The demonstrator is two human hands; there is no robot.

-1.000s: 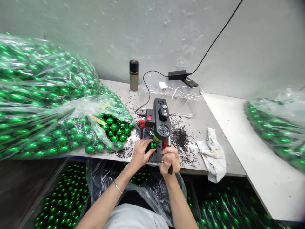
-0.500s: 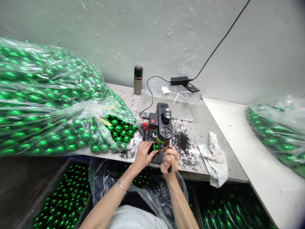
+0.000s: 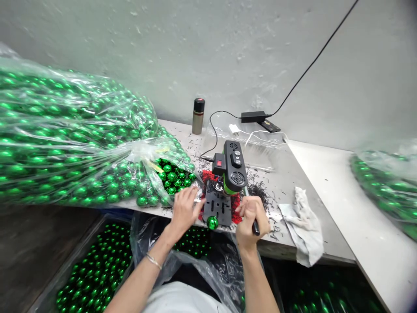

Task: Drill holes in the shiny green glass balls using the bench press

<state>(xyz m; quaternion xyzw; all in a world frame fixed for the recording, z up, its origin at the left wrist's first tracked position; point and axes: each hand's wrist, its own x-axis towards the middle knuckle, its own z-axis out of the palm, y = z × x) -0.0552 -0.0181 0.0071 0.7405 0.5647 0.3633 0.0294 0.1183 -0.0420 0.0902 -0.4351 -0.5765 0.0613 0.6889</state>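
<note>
A small black bench drill press point(image 3: 235, 167) stands on the table with its slotted base plate point(image 3: 224, 208) bared. My right hand point(image 3: 253, 219) is wrapped round the press's lever handle point(image 3: 256, 228), whose black end sticks out below the fist. One shiny green ball point(image 3: 212, 222) is at the front edge of the base plate, touched by neither hand. My left hand point(image 3: 185, 208), fingers spread and holding nothing, is left of the plate, just in front of the torn bag mouth where loose green balls point(image 3: 172, 176) show.
A big clear bag of green balls point(image 3: 81, 139) fills the left side. Black shavings point(image 3: 259, 191) and a red cloth or mat point(image 3: 236, 206) surround the press. Behind stand a bottle point(image 3: 198, 117) and a power adapter point(image 3: 254, 116). A white rag point(image 3: 304, 230) hangs over the front edge.
My left hand has let go of the green ball and moved left toward the bag mouth. The ball has shifted to the plate's front edge. My right hand has swung outward with the lever.
</note>
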